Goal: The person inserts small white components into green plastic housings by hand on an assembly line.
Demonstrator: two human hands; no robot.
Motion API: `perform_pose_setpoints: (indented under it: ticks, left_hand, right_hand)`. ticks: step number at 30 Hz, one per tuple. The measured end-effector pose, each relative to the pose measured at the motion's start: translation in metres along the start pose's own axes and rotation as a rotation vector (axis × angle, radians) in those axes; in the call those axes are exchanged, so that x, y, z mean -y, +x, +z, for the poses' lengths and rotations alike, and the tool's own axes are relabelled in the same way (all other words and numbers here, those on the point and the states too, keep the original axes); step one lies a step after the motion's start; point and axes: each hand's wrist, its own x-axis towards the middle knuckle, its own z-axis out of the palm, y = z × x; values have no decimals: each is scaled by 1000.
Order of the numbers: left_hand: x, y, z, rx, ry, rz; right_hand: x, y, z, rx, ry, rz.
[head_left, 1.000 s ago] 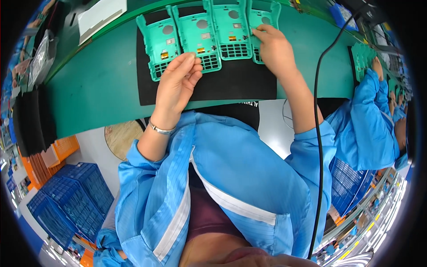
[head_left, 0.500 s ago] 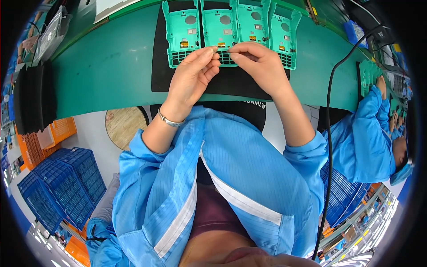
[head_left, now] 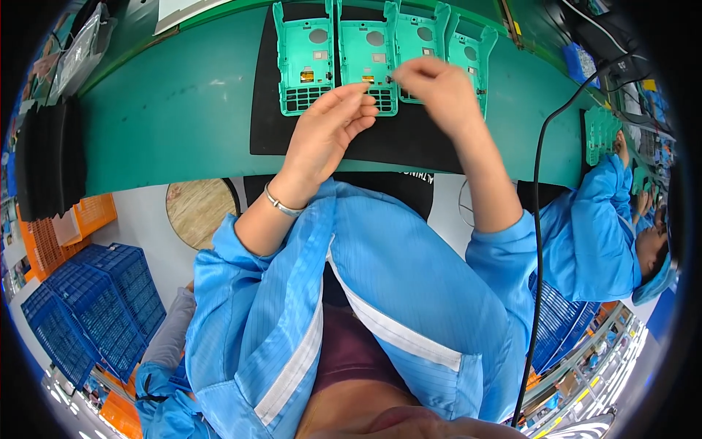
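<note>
Several turquoise-green plastic housings (head_left: 307, 48) lie in a row on a black mat (head_left: 292, 139). Each has a round opening, and dark grid slots show at the near end of those not covered by my hands. My left hand (head_left: 329, 128) is closed in a pinch in front of the second housing (head_left: 360, 60) from the left; whatever its fingertips hold is too small to name. Over the third housing (head_left: 423, 35) is my right hand (head_left: 444, 95), its fingers curled together and slightly blurred. Its contents, if any, are hidden. The hands are apart.
The mat rests on a green worktable (head_left: 168, 110). A black cable (head_left: 540, 212) hangs down at my right. Black sheets (head_left: 51, 161) stand at the table's left end, with blue crates (head_left: 110, 293) below. A co-worker's blue sleeve (head_left: 596, 212) is at the right.
My right hand has moved up and right, away from my left hand, uncovering more of the second housing. My left hand stays pinched and has shifted slightly right.
</note>
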Motion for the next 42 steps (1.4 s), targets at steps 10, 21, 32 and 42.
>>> perform_pose_setpoints:
  ticks: [10, 21, 32, 42]
  left_hand:
    - [-18, -18, -14, -116, 47, 48]
    - [-29, -14, -31, -171, 105, 115]
    - [-32, -14, -42, -140, 0, 110]
    - [-29, -17, -31, -126, -72, 113]
  right_hand:
    - [-31, 61, -10, -63, -291, 69]
    - [-8, 86, -16, 123, -719, -63]
    - [-31, 39, 6, -112, -581, -306]
    - [-39, 27, 8, -292, -726, -546]
